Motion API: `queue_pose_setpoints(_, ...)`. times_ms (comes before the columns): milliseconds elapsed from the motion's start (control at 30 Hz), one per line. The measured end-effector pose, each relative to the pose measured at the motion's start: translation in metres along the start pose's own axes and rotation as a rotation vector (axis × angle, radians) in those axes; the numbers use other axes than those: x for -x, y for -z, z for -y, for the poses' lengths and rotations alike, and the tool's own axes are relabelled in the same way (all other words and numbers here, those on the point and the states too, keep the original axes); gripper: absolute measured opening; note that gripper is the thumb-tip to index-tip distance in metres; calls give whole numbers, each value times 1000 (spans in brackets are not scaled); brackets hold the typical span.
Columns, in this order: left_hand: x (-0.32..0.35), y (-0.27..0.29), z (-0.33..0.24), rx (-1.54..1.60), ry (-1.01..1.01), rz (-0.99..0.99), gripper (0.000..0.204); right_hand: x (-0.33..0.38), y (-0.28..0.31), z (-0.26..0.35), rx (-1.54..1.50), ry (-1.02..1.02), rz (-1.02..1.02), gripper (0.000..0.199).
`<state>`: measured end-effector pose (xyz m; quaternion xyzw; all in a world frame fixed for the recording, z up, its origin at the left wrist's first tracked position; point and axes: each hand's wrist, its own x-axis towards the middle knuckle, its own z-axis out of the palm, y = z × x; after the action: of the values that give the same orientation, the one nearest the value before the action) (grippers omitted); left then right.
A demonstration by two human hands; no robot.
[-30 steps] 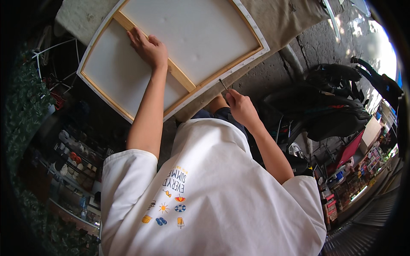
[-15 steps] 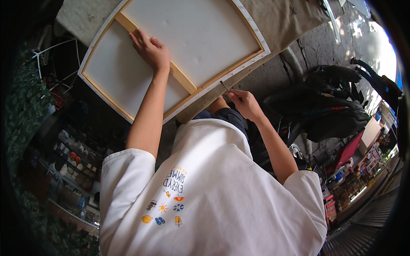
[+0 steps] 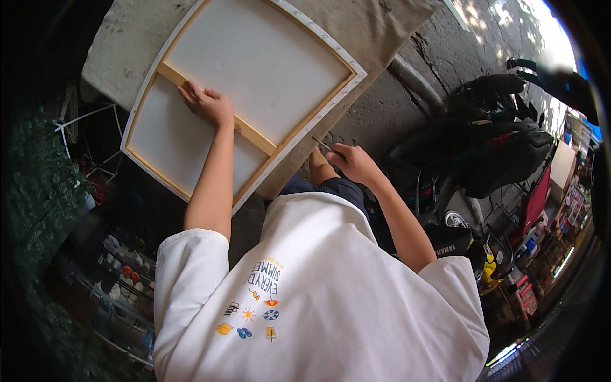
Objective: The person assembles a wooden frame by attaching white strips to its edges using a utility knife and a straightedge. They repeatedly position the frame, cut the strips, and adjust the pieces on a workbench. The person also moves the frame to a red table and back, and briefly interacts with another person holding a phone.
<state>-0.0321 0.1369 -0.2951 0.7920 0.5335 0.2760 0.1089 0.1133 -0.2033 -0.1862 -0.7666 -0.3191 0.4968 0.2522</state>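
Head view: nearest, a white T-shirt (image 3: 356, 274) with small coloured prints fills the lower middle; dark shorts (image 3: 344, 190) show just beyond its hem; the right hand (image 3: 356, 164) is a narrow grip, fingers curled round a thin, dark tool (image 3: 322, 143); the tool's tip points up and left, just outside the near edge of the framed canvas (image 3: 261, 70); contact between tip and edge: cannot tell. The left hand (image 3: 212, 107) lies across the wooden crossbar (image 3: 256, 136); whether this grip closes round the bar, cannot tell, underside hidden. The framed canvas lies crossbar side up on a cloth-covered bench (image 3: 380, 25), askew to the view; small marks run along its white border; one corner points right, towards the bench edge. Beyond, at right: grey floor (image 3: 439, 48), a pale pipe-like piece (image 3: 417, 81), a dark motorbike (image 3: 490, 153); farther, goods-laden shelving (image 3: 569, 207).
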Motion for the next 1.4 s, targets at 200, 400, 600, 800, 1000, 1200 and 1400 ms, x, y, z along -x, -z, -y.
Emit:
queue_pose_setpoints(200,2,-5,2,1,27,32,57,28,-16,-52,-831,-195,-326,28)
queue_pose_setpoints(400,7,5,47,187,-73,-30,62,-68,35,-33,-896,-77,-635,21)
queue_pose_setpoints(600,69,163,77,223,-254,265,42,-113,72,-49,-748,-120,-694,19)
queue_pose_setpoints(800,198,256,218,157,554,-170,31,-111,77,-52,-687,-114,-697,17)
queue_pose_setpoints(1000,367,288,378,381,1246,134,23,-116,36,-32,-711,-122,-647,15)
queue_pose_setpoints(1200,398,256,325,539,1126,516,32,-88,-11,-21,-757,-122,-676,15)
queue_pose_setpoints(1400,357,235,296,481,1016,807,39,-80,-54,-1,-803,-141,-720,17)
